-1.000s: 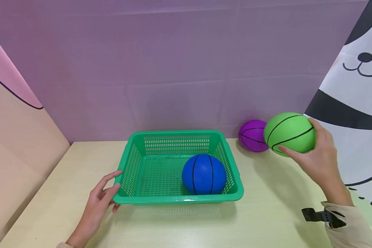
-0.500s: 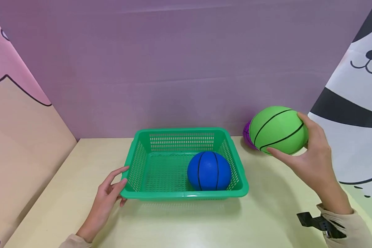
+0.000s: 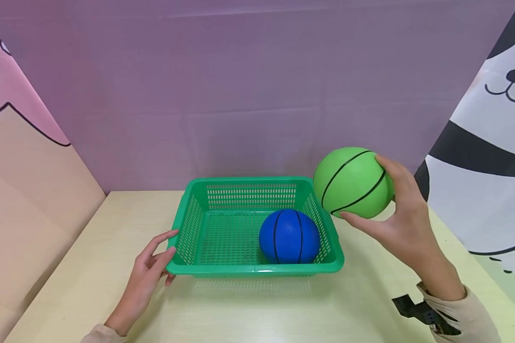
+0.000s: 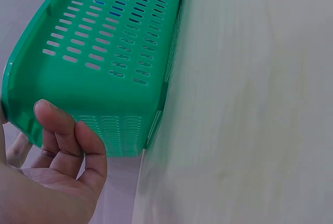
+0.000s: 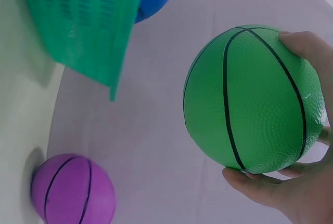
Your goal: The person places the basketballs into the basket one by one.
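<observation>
My right hand [image 3: 405, 219] grips a light green toy basketball [image 3: 352, 183] with black lines, thumb on one side and fingers on the other. In the head view the ball overlaps the right rim of a green plastic basket [image 3: 253, 269]; the right wrist view shows it held up off the table. A blue ball [image 3: 289, 237] sits inside the basket at its right end. With my left hand [image 3: 148, 271] I hold the basket's left rim, thumb and index finger at the edge. The left wrist view shows the other fingers [image 4: 93, 151] curled beneath that rim.
A purple ball [image 5: 75, 190] rests on the table by the back wall, hidden behind the green ball in the head view. The pale wooden table [image 3: 249, 314] meets a purple cloth backdrop [image 3: 249, 95]. A panda-print panel [image 3: 489, 200] stands at the right.
My right hand has carried the green ball leftward from in front of the purple ball to over the basket's right rim. My left hand keeps its place on the basket.
</observation>
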Demonstrator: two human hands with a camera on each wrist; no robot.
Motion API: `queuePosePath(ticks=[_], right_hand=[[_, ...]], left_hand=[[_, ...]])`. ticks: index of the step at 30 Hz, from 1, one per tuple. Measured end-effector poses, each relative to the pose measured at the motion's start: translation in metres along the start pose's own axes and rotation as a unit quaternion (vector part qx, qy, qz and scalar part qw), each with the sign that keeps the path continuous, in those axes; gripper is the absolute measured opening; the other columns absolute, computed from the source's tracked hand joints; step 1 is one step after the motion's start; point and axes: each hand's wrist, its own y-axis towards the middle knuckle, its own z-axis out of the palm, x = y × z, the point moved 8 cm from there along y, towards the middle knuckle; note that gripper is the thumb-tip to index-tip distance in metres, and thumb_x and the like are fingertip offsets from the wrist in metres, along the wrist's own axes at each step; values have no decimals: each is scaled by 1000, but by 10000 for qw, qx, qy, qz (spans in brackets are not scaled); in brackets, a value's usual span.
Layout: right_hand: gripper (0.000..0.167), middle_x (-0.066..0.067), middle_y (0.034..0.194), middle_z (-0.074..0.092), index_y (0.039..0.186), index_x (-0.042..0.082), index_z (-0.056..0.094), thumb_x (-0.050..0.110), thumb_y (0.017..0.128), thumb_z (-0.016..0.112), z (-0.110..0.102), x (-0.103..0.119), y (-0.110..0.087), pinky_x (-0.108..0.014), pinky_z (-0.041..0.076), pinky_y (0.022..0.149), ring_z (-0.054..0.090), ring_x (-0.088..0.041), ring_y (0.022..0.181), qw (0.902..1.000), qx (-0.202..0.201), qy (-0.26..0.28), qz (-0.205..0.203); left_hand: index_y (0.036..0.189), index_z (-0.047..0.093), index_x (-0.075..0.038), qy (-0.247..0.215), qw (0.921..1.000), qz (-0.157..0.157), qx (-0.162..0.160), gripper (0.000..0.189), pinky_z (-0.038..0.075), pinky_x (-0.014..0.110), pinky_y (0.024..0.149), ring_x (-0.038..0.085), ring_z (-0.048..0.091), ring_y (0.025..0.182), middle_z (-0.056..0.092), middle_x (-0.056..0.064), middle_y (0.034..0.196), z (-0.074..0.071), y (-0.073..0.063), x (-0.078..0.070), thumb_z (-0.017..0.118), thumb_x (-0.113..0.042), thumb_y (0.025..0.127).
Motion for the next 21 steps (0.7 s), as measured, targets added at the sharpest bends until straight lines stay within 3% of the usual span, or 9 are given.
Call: queuePosePath(ticks=[10, 21], right_hand=[[114, -7, 146, 46, 149, 11, 43, 15, 48, 96, 9, 28, 8, -12, 40, 88, 45, -23, 129, 9990, -59, 284, -326], [113, -9, 144, 48, 148, 11, 44, 13, 49, 99, 37, 50, 18, -10, 40, 94, 46, -26, 129, 9974, 180, 591, -369]], left_hand=[[148, 43, -12, -39, 10000, 23, 58, 41, 46, 32, 53, 20, 50, 51, 59, 5, 65, 1, 0, 0, 46, -15, 107], [148, 43, -12, 23, 9999, 68, 134, 41, 46, 33, 53, 22, 50, 51, 56, 4, 63, 0, -1, 1, 47, -17, 107]])
